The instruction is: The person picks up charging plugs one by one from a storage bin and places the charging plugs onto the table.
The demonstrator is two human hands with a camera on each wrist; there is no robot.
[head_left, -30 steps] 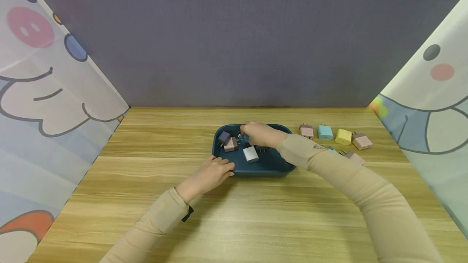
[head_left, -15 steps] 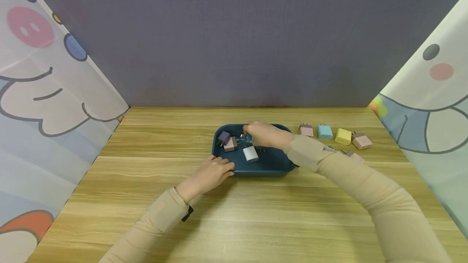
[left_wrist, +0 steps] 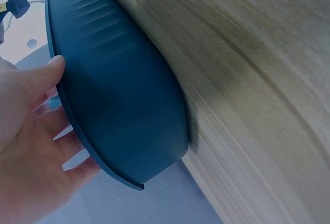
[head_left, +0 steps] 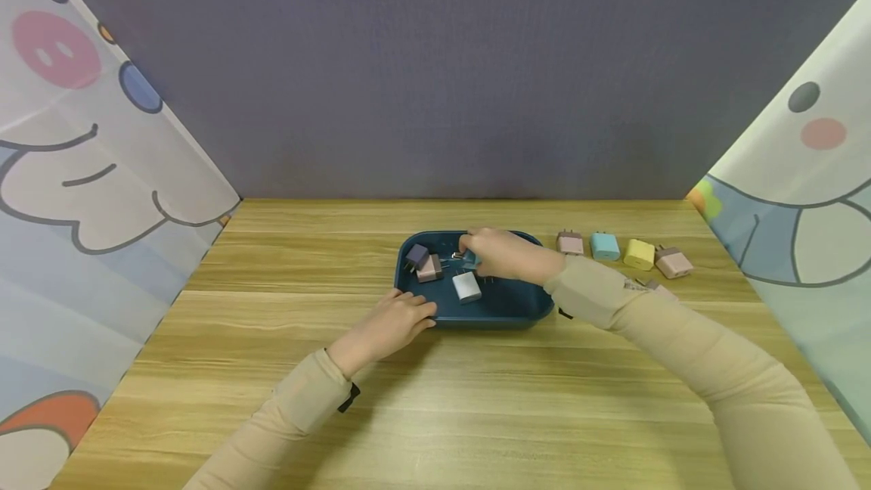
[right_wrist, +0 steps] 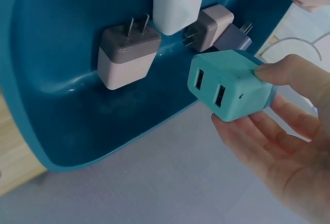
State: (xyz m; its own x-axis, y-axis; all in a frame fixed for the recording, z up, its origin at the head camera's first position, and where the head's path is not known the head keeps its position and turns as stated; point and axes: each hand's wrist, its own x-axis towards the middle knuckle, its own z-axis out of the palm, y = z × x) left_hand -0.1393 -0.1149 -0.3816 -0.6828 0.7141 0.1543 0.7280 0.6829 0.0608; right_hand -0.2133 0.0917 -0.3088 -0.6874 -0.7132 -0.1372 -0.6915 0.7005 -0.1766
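My left hand (head_left: 395, 321) grips the near left rim of a dark blue plastic tray (head_left: 486, 321); in the left wrist view its thumb (left_wrist: 49, 77) lies on the outer side. Over the tray, my right hand (head_left: 506, 254) pinches a teal USB charger (right_wrist: 229, 83) between thumb and fingers, its two ports facing the right wrist camera. Inside lie a white charger (head_left: 466, 287), a pink-and-brown charger (head_left: 429, 269) and a dark purple charger (head_left: 417, 256). Another pink-and-brown charger (right_wrist: 128, 53), prongs up, shows in the right wrist view; my right hand mostly hides it from the head view.
Right of the tray on the wooden table (head_left: 306, 263) lie a pink charger (head_left: 570, 242), a light blue charger (head_left: 605, 246), a yellow charger (head_left: 639, 255) and a pink-and-brown charger (head_left: 674, 262). My right sleeve (head_left: 653, 324) partly covers another. A grey panel (head_left: 463, 82) stands behind.
My right hand has shifted a little to the right over the tray, still pinching the teal charger. The left hand and the tray have stayed in place.
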